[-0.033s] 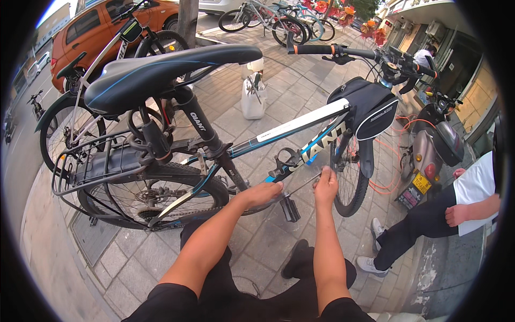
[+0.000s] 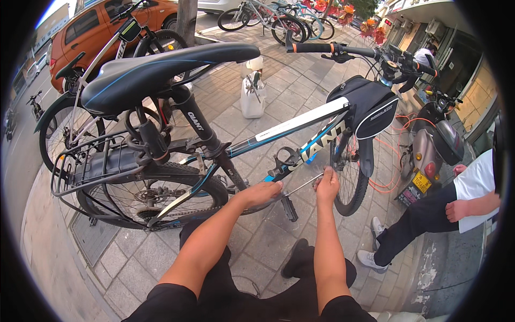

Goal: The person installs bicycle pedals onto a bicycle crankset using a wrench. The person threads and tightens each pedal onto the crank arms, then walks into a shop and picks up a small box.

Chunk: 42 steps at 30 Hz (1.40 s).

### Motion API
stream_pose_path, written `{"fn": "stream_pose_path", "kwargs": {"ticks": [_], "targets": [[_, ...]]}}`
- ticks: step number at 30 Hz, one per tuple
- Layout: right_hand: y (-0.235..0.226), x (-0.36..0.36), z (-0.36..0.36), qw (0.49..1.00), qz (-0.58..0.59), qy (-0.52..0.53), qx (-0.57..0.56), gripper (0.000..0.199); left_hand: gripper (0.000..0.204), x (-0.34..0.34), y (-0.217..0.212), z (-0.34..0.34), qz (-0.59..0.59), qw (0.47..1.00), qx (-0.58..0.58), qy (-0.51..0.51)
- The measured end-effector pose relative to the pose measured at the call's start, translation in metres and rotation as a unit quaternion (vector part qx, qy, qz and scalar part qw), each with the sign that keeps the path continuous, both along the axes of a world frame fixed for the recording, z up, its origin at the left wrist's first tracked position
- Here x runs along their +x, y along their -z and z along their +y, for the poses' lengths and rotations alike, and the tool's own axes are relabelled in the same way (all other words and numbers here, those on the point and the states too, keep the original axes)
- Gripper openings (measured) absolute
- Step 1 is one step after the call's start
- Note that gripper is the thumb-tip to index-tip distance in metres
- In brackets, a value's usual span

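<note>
Black, white and blue, a bicycle stands upright across the middle of the head view on grey paving, its handlebar toward the right and its dark saddle toward the left. The right hand is closed, thumb uppermost, around the upper end of a thin metal rod, which slopes down leftward from that grip, passing just above the pedal. The left hand is at the crank area, below the blue and black down tube, its back turned up and its fingers partly curled; their undersides are hidden, so whether it has hold of the rod's lower end or of a bicycle part, I cannot tell. Above the rod, a round clamp sits on the down tube, and a black bag straddles the front of the frame. Beyond the bicycle, a white container with tools standing in it rests on the paving. At the right, a person in a white top and dark trousers sits near a parked scooter, with orange cable looped beside it. At the upper left, a second bicycle stands in front of an orange car.
</note>
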State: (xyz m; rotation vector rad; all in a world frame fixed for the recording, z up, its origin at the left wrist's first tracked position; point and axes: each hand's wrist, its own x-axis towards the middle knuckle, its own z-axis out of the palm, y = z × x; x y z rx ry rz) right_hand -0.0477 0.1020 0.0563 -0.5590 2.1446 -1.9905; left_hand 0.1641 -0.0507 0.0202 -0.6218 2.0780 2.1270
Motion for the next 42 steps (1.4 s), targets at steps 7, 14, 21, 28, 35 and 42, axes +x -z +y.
{"fn": "stream_pose_path", "kwargs": {"ticks": [7,14,21,28,35,42], "targets": [[0.188,0.006,0.045,0.976,-0.214,-0.022,0.022,0.026,0.081,-0.012,-0.013,0.005,0.0,1.0,0.018,0.007],[0.162,0.227,0.03,0.857,-0.483,-0.126,-0.131,0.037,0.082,-0.009,-0.022,0.005,-0.011,0.999,0.041,0.0],[0.024,0.266,0.012,0.914,-0.349,-0.13,-0.159,0.045,0.081,-0.007,-0.004,0.007,0.019,0.994,0.105,-0.03],[-0.065,0.144,-0.011,0.975,-0.136,-0.151,-0.086,0.03,0.07,0.001,-0.004,0.003,0.04,0.992,0.12,-0.007],[0.019,-0.018,0.014,0.995,-0.041,-0.037,0.082,0.037,0.076,-0.009,0.015,0.004,0.029,0.994,0.096,-0.043],[0.254,-0.016,0.057,0.926,-0.374,-0.036,-0.031,0.025,0.075,-0.029,0.004,0.005,0.015,0.996,0.08,-0.035]]}}
